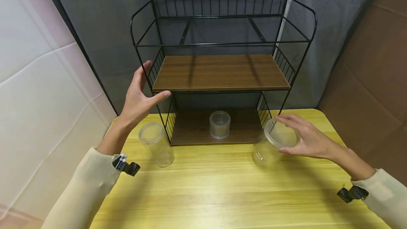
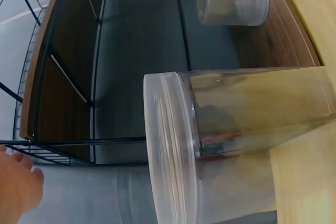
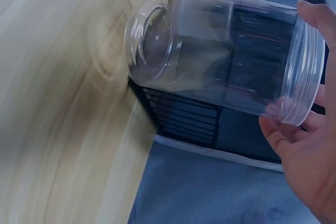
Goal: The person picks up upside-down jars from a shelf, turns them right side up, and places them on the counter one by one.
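Note:
My right hand grips a large clear plastic jar by its lidded top, thumb and fingers around the rim. In the right wrist view that jar looks empty; I cannot tell whether its base touches the table. My left hand is beside the rack's left post, thumb and fingers spread and holding nothing. Whether it touches the post is unclear. Below it a tall clear jar with a lid stands on the table. A small clear lidded jar sits on the lower shelf of the black wire rack.
The rack has a brown wooden middle shelf and a brown lower shelf; its top tier is an open frame with two crossbars. It stands at the back of the yellow wooden table. Grey cloth hangs behind.

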The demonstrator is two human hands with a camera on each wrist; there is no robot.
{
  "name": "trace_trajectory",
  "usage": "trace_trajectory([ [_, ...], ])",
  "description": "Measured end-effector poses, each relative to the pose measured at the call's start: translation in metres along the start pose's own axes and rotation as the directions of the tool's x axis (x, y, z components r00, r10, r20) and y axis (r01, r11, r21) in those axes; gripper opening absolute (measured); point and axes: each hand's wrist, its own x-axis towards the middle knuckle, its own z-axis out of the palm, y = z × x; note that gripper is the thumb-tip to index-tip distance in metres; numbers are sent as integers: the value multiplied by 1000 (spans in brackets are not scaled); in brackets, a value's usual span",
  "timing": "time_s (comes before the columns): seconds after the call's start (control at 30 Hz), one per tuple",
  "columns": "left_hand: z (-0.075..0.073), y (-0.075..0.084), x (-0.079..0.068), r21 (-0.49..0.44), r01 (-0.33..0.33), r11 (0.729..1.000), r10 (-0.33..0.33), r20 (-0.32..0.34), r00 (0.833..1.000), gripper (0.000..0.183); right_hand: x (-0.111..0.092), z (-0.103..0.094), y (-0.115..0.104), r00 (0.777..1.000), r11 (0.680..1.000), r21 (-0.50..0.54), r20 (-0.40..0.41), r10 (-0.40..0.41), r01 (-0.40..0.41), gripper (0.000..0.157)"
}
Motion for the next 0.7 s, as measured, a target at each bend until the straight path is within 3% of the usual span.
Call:
trace_trajectory([
  [0.4, 2, -4, 8, -50, 50, 997, -50, 8, 999, 99, -19, 9, 17, 1000, 999, -46, -3, -10, 10, 93],
  [0.7, 4, -5, 13, -117, 77, 990, -73, 34, 997, 100, -30, 10, 26, 999, 997, -71, -4, 44, -44, 95],
])
